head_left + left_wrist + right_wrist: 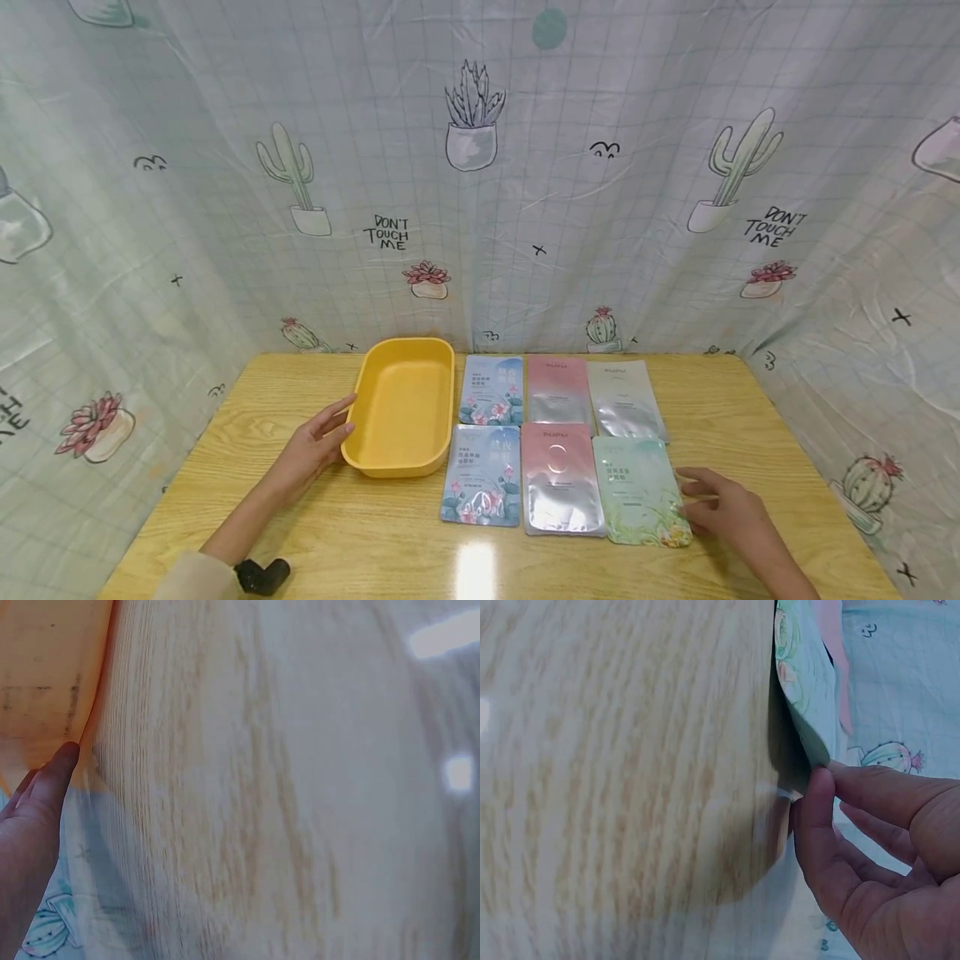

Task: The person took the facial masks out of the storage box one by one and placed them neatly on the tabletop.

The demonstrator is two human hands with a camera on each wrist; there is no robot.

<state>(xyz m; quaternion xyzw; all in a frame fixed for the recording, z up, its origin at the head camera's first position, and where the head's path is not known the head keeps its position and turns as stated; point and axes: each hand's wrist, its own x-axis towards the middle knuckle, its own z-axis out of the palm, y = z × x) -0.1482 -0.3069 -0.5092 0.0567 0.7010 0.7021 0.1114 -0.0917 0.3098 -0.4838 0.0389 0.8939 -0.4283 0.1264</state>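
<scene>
My left hand (313,450) rests with extended fingers against the left side of a yellow plastic tray (401,468). In the left wrist view the fingers (54,776) lie along the tray's outer wall (52,667). At the far right of two rows of sachets, my right hand (727,510) pinches the right edge of a green face mask sachet (641,492). The right wrist view has thumb and forefinger on that sachet's edge (810,727), which bends up off the table. Left of it lies a pink and silver sachet (562,483).
A blue floral sachet (482,475) ends the near row. Behind lie another blue sachet (491,392), a pink one (557,392) and a silver-white one (626,400). A cactus-print curtain (480,208) hangs around the wooden table (360,533).
</scene>
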